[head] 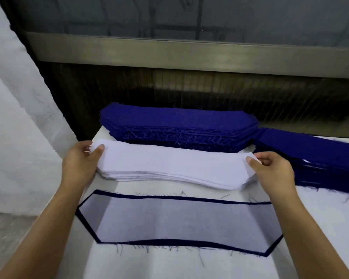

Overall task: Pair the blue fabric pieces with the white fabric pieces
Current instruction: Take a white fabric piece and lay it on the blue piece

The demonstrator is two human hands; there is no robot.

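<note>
Pinching the white stack (173, 166) at both ends: left hand (80, 160) grips the left tip, right hand (274, 172) the right tip. Blue stack (179, 121) sits just behind it, a second blue pile (320, 156) to the right. Nearer on the table (189, 266), one white piece (179, 220) lies on a blue piece (88, 224).
</note>
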